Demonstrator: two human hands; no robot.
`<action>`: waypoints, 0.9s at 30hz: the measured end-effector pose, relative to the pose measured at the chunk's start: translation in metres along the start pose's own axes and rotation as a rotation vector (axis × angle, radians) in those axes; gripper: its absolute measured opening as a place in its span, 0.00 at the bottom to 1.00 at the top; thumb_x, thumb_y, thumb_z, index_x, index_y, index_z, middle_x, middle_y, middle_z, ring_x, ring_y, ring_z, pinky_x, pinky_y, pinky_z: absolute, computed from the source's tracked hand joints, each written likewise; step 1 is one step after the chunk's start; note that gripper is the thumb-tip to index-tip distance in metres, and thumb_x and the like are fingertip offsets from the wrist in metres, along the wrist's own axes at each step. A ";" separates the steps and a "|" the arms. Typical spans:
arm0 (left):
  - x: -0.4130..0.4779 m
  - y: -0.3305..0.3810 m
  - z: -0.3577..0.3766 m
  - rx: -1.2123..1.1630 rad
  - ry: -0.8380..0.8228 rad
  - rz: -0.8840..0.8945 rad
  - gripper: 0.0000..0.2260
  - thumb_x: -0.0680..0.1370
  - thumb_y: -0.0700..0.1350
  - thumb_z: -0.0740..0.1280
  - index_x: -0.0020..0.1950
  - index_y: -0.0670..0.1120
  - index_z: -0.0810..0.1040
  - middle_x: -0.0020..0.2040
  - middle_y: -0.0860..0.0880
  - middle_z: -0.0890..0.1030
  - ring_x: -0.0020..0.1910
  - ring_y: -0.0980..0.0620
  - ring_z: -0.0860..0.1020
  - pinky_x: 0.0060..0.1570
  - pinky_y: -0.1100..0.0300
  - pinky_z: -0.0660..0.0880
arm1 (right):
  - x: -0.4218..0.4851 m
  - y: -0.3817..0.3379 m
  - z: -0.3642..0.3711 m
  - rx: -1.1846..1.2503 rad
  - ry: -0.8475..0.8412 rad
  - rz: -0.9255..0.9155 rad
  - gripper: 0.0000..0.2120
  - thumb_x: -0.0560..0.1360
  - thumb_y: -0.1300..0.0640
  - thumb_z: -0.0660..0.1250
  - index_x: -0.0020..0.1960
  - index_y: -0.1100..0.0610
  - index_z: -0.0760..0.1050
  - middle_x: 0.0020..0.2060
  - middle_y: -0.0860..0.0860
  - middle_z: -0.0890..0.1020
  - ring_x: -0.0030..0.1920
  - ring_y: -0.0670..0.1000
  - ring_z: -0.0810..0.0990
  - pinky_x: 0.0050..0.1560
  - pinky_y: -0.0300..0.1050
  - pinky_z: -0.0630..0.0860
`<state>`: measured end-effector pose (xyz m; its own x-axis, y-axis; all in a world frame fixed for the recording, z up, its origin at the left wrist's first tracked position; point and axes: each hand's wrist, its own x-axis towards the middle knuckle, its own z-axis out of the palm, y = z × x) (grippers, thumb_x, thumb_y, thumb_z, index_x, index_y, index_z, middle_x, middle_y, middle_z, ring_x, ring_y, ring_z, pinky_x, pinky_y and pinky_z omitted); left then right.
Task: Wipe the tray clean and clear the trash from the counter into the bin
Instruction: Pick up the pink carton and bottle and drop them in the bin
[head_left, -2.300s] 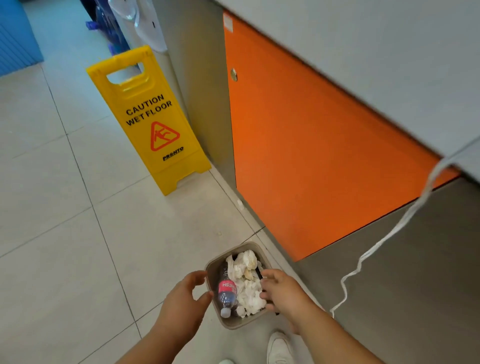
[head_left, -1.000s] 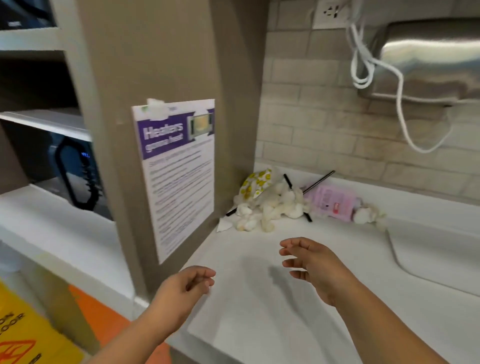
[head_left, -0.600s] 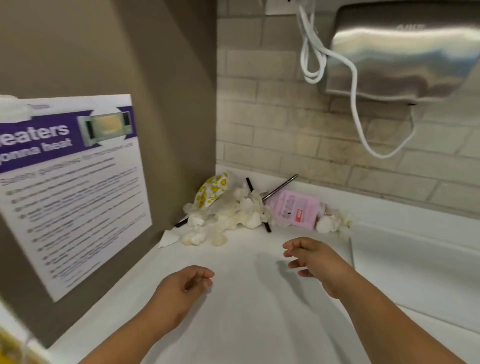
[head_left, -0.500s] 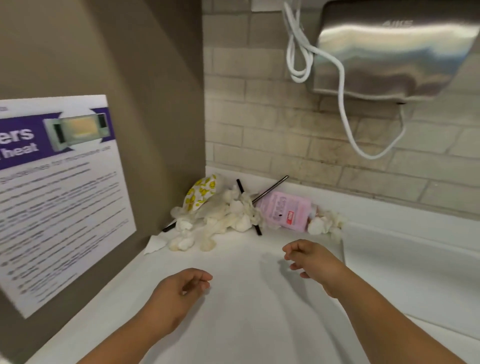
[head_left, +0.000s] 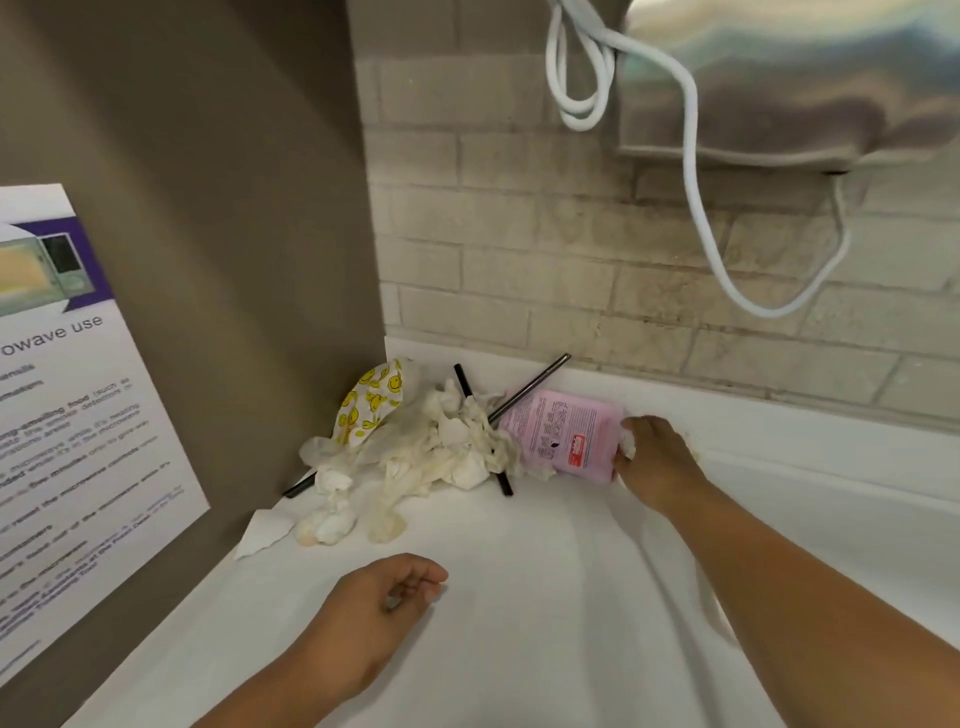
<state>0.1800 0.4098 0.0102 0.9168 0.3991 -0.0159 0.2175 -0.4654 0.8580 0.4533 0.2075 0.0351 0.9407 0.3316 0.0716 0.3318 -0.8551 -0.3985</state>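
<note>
Fingers (head_left: 641, 427) of the right hand (head_left: 657, 462) curl round one end of the pink packet (head_left: 563, 434) at the back of the counter (head_left: 519, 597)
Trash-clearing step; left hand (head_left: 374, 608) hovers loosely curled, empty; next likely calls for lifting the packet free of the tissue heap (head_left: 441, 452)

You have a microwave-use notice (head_left: 78, 415) on the brown side panel (head_left: 234, 208); a white cable (head_left: 769, 312) loops below the steel wall unit (head_left: 779, 78).

wrapper (head_left: 371, 402): white, yellow smiley faces
packet (head_left: 563, 435): pink, red label
straws (head_left: 480, 428): black
counter (head_left: 519, 597): white
</note>
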 end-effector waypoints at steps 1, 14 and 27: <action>0.003 0.000 0.001 -0.002 -0.001 0.002 0.06 0.76 0.43 0.68 0.46 0.55 0.81 0.45 0.67 0.80 0.45 0.68 0.77 0.46 0.78 0.70 | 0.009 0.000 0.000 0.003 -0.011 -0.006 0.26 0.77 0.55 0.63 0.73 0.57 0.62 0.72 0.55 0.64 0.70 0.58 0.65 0.70 0.50 0.63; 0.030 0.001 0.014 -0.062 -0.044 0.021 0.09 0.77 0.40 0.67 0.47 0.54 0.81 0.46 0.63 0.82 0.47 0.65 0.78 0.47 0.76 0.70 | 0.034 -0.012 -0.001 -0.158 -0.183 -0.084 0.28 0.71 0.44 0.68 0.67 0.51 0.67 0.60 0.56 0.69 0.62 0.59 0.69 0.60 0.52 0.70; 0.043 0.018 0.029 0.041 -0.027 0.096 0.11 0.76 0.43 0.67 0.52 0.59 0.77 0.52 0.60 0.76 0.50 0.63 0.75 0.49 0.69 0.71 | -0.060 -0.031 0.027 0.148 -0.201 -0.248 0.28 0.67 0.48 0.71 0.66 0.44 0.69 0.64 0.49 0.65 0.60 0.51 0.74 0.61 0.44 0.72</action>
<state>0.2327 0.3955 0.0097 0.9424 0.3305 0.0510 0.1414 -0.5322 0.8348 0.3848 0.2243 0.0187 0.7951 0.6064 0.0076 0.5209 -0.6765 -0.5206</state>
